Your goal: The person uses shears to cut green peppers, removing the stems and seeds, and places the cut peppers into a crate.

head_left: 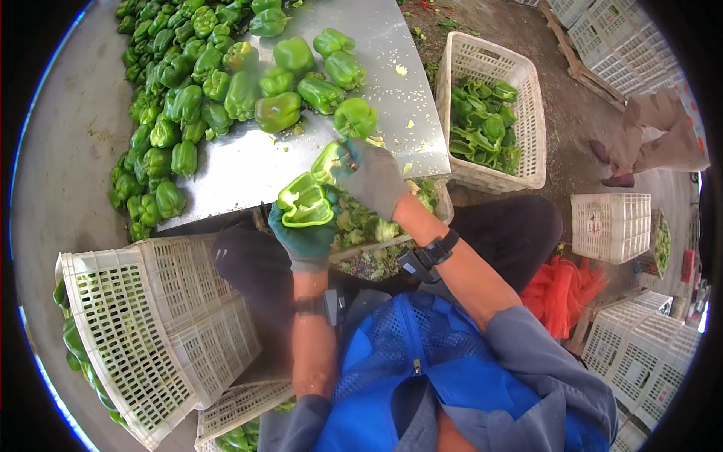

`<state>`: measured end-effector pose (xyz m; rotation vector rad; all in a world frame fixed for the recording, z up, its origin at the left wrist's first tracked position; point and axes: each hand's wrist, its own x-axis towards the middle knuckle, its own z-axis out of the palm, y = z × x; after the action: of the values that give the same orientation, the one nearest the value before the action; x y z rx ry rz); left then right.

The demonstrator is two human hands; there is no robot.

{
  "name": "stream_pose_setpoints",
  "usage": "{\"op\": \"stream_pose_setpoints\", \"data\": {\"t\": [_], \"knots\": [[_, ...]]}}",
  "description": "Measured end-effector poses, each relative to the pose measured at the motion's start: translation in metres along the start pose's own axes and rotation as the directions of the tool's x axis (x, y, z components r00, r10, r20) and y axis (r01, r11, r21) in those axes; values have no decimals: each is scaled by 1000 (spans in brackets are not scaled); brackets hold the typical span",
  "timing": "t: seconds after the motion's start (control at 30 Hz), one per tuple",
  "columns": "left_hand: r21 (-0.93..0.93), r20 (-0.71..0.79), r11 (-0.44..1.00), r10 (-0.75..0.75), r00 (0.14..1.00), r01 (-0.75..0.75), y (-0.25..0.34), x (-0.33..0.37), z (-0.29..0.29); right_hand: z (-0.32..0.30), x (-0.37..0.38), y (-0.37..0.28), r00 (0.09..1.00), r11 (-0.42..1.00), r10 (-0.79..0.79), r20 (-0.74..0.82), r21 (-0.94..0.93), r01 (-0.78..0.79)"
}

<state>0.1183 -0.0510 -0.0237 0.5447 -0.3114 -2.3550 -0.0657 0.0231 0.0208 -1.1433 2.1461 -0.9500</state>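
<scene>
My left hand (303,239), in a green and grey glove, is closed around a bell pepper half (305,202). Its hollow, pale inside faces up. Just above it is a second bell pepper half (327,163), with my gloved right hand (369,177) curled against its right side. Those fingertips are somewhat smeared, but they appear to grip this half. Both hands are near the front edge of a metal table (248,167). Whole green bell peppers (277,111) lie on the table just beyond them, with a large heap (169,98) at the left.
Under my hands, a container holds green pepper scraps (369,222). A white crate (536,113) of cut peppers stands right of the table. More white crates (124,301) lean at my left. Red netting (561,294) lies at right. A person (655,132) is at far right.
</scene>
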Motion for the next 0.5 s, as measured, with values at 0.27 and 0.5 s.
{"op": "stream_pose_setpoints", "data": {"t": [0.27, 0.5], "knots": [[104, 65, 994, 31, 997, -38, 6, 3, -4, 30, 30, 30, 958, 944, -259, -121, -240, 224], [561, 140, 772, 269, 953, -300, 40, -7, -20, 10, -2, -55, 965, 968, -252, -76, -19, 252]]}}
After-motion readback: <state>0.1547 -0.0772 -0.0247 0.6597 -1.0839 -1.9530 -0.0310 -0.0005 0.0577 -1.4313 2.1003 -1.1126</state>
